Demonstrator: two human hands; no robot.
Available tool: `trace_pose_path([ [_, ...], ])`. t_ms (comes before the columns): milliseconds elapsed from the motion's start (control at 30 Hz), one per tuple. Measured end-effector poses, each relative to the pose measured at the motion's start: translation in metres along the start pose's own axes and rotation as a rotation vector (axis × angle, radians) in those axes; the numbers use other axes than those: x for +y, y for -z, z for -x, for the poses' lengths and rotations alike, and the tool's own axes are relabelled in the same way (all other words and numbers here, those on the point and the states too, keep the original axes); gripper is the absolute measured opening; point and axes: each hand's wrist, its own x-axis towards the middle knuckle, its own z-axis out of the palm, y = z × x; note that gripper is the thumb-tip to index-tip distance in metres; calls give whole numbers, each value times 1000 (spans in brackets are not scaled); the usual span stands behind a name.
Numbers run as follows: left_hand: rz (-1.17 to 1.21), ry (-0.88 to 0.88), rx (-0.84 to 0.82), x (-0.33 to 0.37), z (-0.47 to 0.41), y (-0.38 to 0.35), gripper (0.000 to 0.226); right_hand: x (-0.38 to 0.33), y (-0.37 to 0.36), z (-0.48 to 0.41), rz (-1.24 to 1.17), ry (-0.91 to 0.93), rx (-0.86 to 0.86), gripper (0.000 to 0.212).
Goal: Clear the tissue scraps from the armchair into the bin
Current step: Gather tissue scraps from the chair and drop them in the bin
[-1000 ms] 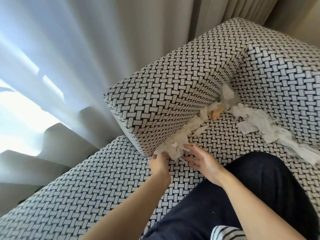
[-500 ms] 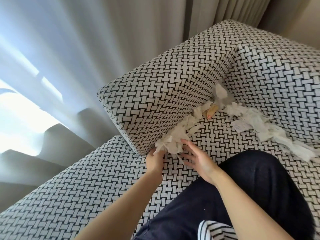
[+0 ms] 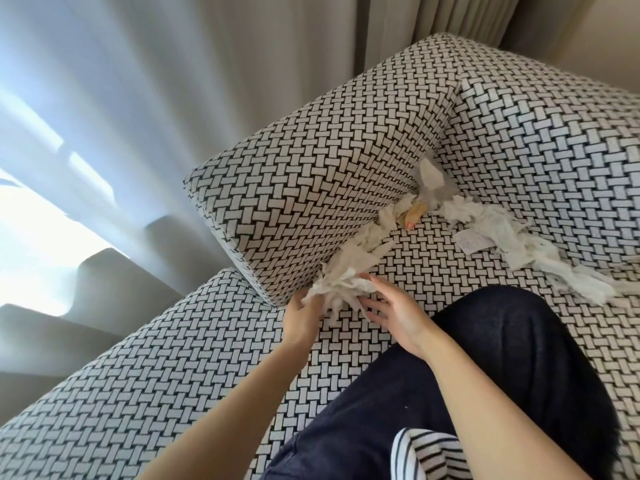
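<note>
White tissue scraps lie along the seam of the black-and-white woven armchair [image 3: 433, 268]. My left hand [image 3: 303, 317] grips a bunch of scraps [image 3: 341, 284] at the foot of the armrest [image 3: 311, 181]. My right hand [image 3: 394, 313] touches the same bunch from the right with straight fingers. More scraps [image 3: 377, 237] trail up the crease to the back corner, and a long strip [image 3: 512, 244] runs along the backrest to the right. No bin is in view.
A small yellowish object [image 3: 414, 214] is wedged in the crease among the scraps. A white fabric label [image 3: 474, 242] lies on the seat. My knee in dark trousers [image 3: 502, 344] rests on the seat. Curtains [image 3: 138, 98] hang to the left.
Both hands have drawn closer around the bunch of scraps at the armrest's foot, and my left hand has gathered it up. The view has shifted slightly.
</note>
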Motion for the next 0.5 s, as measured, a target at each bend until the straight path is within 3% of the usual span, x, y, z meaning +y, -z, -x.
trace_pose_path([
  [133,-81,-137,93,-5,-2,7,34,1,2,-1,-38,11,73,20],
  [333,-339,-338,230,-11,8,16,36,8,7,-4,56,62,126,37],
  [500,-410,-456,288,-7,12,15,19,7,6,1,161,111,167,35],
])
